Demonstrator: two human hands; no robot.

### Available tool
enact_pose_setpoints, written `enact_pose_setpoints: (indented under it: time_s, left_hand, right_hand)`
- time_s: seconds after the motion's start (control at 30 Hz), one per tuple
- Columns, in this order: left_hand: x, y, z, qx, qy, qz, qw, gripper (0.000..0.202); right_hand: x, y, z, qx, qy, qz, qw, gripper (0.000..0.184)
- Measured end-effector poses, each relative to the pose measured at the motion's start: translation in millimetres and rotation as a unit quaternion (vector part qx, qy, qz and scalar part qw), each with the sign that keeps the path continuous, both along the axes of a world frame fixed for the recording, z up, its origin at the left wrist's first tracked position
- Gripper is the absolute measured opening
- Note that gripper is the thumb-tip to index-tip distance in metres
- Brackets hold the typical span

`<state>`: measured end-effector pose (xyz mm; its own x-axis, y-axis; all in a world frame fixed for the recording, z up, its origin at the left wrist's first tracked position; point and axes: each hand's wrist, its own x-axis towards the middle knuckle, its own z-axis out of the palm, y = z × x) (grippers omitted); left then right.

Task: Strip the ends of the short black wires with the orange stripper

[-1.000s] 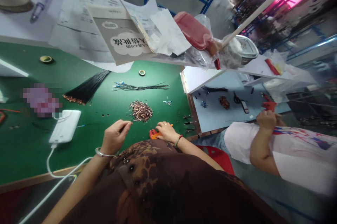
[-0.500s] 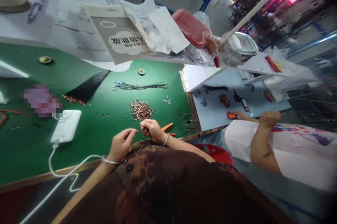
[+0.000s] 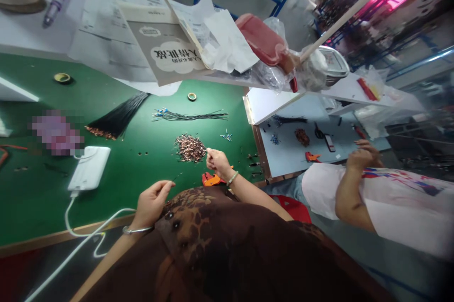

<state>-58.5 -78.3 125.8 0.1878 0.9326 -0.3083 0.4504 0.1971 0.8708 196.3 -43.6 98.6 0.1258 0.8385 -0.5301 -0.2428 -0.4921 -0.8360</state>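
Observation:
My left hand [image 3: 152, 204] sits low on the green workbench [image 3: 39, 212], its fingertips pinched on a thin dark wire [image 3: 176, 176]. My right hand [image 3: 219, 162] reaches up beside a heap of small copper terminals [image 3: 190, 148], with its fingertips at the heap's right edge. Whether those fingers hold anything is too small to tell. Under that wrist lies an orange-handled wire stripper [image 3: 212, 179], partly hidden by the hand. Black wires with blue ends [image 3: 189, 115] lie farther up the bench.
A thick bundle of black wires [image 3: 117, 122] and a white power bank [image 3: 88, 168] with its cable lie on the bench. Papers and plastic bags are piled along the far edge. To the right, a co-worker's hand [image 3: 362, 158] is raised beside a pale blue table [image 3: 283, 160] holding tools.
My right hand has moved away from my left, up toward the copper heap. The orange stripper now lies nearer my body and under my right wrist. The co-worker's other hand has left the pale table.

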Motion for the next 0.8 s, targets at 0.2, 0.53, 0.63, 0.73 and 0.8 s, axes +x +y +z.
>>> enact_pose_setpoints:
  time_s: [0.2,0.53,0.63,0.73,0.8]
  left_hand:
    - [13,13,-6.0,0.007,-0.007,-0.034,0.999,0.044]
    - [28,16,-18.6,-0.007,-0.035,-0.070,0.997,0.043]
    - [32,15,-18.8,-0.008,-0.044,-0.077,0.996,0.041]
    - [35,14,-18.3,-0.010,-0.044,-0.078,0.996,0.041]
    - [34,14,-18.0,-0.013,-0.041,-0.076,0.996,0.041]
  right_hand:
    - [-14,12,-22.7,-0.030,-0.056,0.108,0.992,0.041]
    - [-45,-26,-13.4,-0.018,0.023,0.201,0.979,0.037]
    - [-47,-29,-12.7,-0.023,0.041,0.179,0.983,0.036]
    - [-49,-32,-13.4,-0.022,0.046,0.152,0.987,0.035]
    - [-48,-31,-16.0,-0.020,0.038,0.129,0.991,0.035]
